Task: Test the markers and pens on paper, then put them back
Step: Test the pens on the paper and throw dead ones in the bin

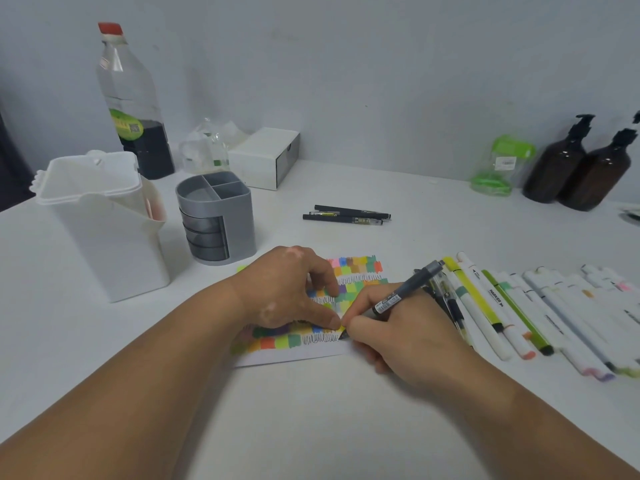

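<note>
A small sheet of paper (298, 353), covered with coloured swatches and rows of black scribble, lies in the middle of the white table. My left hand (287, 289) rests on the paper and presses it down with thumb and fingertips. My right hand (391, 327) grips a dark grey pen (405, 292) whose tip touches the paper at the end of the lowest scribble row. Several white and green markers (540, 310) lie side by side to the right. Three black pens (346, 215) lie farther back.
A grey desk organiser (216, 216) and a white lidded marker box (104, 223) stand at the left. Behind them are a large bottle (133, 105), a white drawer box (266, 155), a green package (498, 164) and two brown pump bottles (581, 164) against the wall.
</note>
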The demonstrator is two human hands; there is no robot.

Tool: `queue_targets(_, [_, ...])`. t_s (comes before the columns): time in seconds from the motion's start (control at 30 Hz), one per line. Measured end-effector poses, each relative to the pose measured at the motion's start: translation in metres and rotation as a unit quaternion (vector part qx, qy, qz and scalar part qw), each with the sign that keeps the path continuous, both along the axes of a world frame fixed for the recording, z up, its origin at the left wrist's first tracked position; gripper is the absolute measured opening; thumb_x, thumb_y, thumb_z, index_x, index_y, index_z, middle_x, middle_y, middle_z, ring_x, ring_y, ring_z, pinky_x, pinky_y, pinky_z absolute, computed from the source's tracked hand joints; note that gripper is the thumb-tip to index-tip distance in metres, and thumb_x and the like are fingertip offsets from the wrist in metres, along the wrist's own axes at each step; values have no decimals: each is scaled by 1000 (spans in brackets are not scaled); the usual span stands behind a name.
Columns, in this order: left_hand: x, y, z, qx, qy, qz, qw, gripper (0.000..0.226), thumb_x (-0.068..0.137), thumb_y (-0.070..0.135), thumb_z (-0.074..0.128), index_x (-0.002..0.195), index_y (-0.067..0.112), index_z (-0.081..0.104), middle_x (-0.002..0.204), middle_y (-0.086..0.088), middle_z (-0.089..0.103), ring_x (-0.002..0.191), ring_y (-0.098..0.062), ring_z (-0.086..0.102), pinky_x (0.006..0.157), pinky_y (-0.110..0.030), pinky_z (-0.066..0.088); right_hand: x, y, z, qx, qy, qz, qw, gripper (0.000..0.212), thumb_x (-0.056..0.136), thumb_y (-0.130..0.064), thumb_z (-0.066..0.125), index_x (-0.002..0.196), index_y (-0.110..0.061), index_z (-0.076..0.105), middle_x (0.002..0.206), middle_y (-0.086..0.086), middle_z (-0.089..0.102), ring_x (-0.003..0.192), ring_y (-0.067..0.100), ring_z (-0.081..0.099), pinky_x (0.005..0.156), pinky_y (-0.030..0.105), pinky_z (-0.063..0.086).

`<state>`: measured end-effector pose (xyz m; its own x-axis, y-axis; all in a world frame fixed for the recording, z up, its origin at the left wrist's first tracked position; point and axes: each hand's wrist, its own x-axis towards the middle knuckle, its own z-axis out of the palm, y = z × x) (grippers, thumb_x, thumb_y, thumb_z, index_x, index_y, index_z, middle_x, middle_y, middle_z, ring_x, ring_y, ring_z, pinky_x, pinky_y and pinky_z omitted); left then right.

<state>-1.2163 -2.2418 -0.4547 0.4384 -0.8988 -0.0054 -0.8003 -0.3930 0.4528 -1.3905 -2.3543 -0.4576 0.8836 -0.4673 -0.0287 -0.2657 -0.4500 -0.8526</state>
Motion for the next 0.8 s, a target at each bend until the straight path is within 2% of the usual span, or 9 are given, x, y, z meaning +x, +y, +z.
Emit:
queue_targets(0.2, [0,-1,0,3,-5,0,1000,42,65,64,83,99,41,72,99,20,58,86,3,54,64,-15,40,1,-1,1,-14,10,-5,1000,5,80,-22,66,76,-20,70,57,9,68,46,17,62,53,42,59])
queue_targets(0.47, [0,-1,1,9,5,4,1000,42,65,63,83,99,42,72,99,22,56,87,0,53,66,-17,41,0,-1,1,-21,13,-17,1000,8,80,-22,64,73,-20,67,53,6,66,44,17,61,49,31,55])
queue_targets(0.8, [0,0,1,7,8,3,1000,41,65,63,83,98,42,71,99,21,57,87,-1,54,67,-19,41,0,-2,1,-16,18,-29,999,10,79,-20,63,70,-18,65,52,5,65,43,16,60,46,29,52])
